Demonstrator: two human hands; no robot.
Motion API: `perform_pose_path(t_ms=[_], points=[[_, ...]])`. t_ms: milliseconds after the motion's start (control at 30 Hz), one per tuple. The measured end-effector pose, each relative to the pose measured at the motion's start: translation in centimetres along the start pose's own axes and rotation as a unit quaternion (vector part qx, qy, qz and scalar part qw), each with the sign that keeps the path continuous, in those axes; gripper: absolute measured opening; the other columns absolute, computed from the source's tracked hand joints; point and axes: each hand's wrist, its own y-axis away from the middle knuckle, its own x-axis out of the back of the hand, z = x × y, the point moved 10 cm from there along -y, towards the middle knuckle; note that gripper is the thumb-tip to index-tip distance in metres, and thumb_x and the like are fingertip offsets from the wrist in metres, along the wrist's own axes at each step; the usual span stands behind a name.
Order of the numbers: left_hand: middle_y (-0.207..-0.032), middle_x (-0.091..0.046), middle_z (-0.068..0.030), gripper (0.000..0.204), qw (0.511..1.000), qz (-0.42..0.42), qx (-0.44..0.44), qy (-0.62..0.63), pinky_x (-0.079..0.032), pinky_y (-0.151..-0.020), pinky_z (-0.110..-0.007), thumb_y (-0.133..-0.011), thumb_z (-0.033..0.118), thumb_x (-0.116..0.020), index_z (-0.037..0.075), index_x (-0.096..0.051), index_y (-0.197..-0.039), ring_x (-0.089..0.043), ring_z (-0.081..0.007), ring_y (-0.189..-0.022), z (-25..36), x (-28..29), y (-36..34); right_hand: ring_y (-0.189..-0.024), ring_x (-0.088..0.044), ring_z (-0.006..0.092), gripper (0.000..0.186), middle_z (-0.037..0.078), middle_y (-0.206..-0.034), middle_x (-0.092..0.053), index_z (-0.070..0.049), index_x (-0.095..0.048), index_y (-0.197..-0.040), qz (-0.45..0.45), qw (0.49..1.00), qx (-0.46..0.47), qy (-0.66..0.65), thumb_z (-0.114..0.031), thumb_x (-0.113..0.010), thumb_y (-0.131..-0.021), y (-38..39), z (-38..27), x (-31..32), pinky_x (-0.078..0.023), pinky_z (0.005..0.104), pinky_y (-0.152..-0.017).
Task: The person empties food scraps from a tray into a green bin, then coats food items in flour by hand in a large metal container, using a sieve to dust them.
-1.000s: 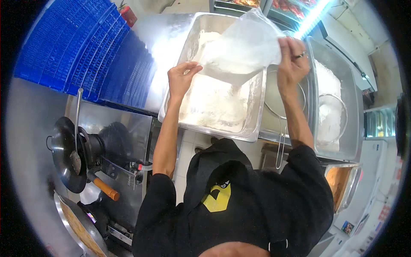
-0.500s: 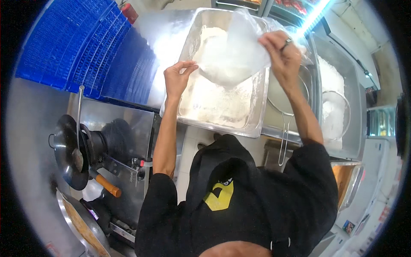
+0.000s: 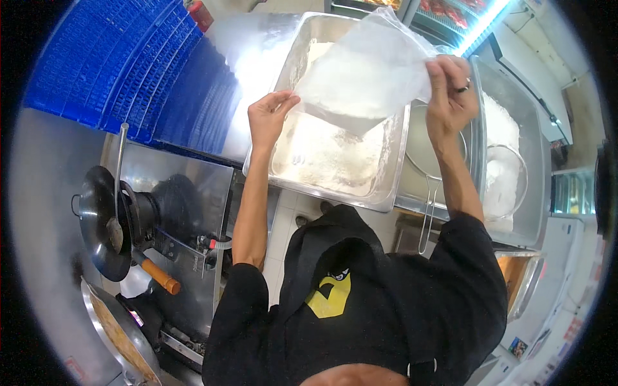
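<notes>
A clear plastic bag [image 3: 367, 67] is stretched between my two hands above a deep steel tray [image 3: 394, 168]. White flour-like powder [image 3: 328, 149] covers much of the tray's bottom, seen partly through the bag. My left hand [image 3: 271, 114] pinches the bag's near left corner over the tray's left rim. On the other side, my right hand [image 3: 452, 93], with a ring on one finger, grips the bag's right edge beyond the tray's right rim. Both hands are closed on the plastic.
Right of the tray, a long-handled strainer [image 3: 430, 206] rests over a container. Beyond it, a bin [image 3: 537, 145] holds white powder and another sieve [image 3: 524, 174]. Blue plastic baskets [image 3: 122, 71] stand at far left. A wok [image 3: 96, 222] with a ladle sits at left, a pan [image 3: 122, 328] below.
My right hand has moved right, pulling the bag wider and flatter over the tray. My left hand stays almost in place, still pinching its corner.
</notes>
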Motion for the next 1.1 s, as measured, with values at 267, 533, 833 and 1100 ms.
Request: perform_pose_path(t_ms=[267, 533, 833, 1100], points=[[-0.082, -0.068, -0.0087, 0.016, 0.993, -0.027, -0.093, -0.072, -0.047, -0.075, -0.025, -0.073, 0.007, -0.071, -0.001, -0.068, -0.086, -0.061, -0.0126, -0.077, 0.6, -0.8, -0.7, -0.066, -0.060, 0.0199, 0.020, 0.009, -0.079, -0.062, -0.006, -0.062, -0.093, -0.147, 0.986, 0.081, -0.023, -0.003, -0.067, -0.074, 1.2, -0.9, -2.8, -0.045, 0.0292, -0.056], [-0.087, -0.066, -0.0103, 0.021, 0.999, 0.003, -0.045, -0.002, -0.049, -0.073, -0.024, -0.074, 0.001, -0.070, -0.004, -0.065, -0.094, -0.061, -0.0131, -0.080, -0.7, 0.2, -0.2, -0.066, -0.056, 0.0216, 0.008, 0.007, -0.075, -0.058, -0.005, -0.063, -0.083, -0.088, 0.994, 0.045, -0.038, -0.007, -0.067, -0.076, -0.3, -1.5, -1.5, -0.043, 0.0301, -0.057], [-0.084, -0.067, -0.0092, 0.020, 0.980, -0.018, -0.140, -0.143, -0.047, -0.072, -0.024, -0.074, 0.006, -0.070, -0.001, -0.066, -0.092, -0.061, -0.0128, -0.081, 2.2, -0.8, -0.7, -0.068, -0.059, 0.0221, 0.008, 0.009, -0.078, -0.061, -0.005, -0.063, -0.082, -0.145, 0.988, 0.051, 0.020, -0.006, -0.067, -0.075, -0.1, -2.3, -2.2, -0.046, 0.0312, -0.058], [-0.084, -0.067, -0.0073, 0.023, 0.996, 0.019, -0.065, -0.054, -0.046, -0.074, -0.025, -0.072, 0.009, -0.072, 0.002, -0.067, -0.093, -0.062, -0.0121, -0.079, 1.6, 0.8, -0.3, -0.069, -0.056, 0.0188, 0.009, 0.009, -0.076, -0.060, 0.000, -0.062, -0.082, -0.062, 0.997, 0.042, 0.025, 0.004, -0.064, -0.074, 0.6, -0.9, -0.9, -0.044, 0.0268, -0.061]])
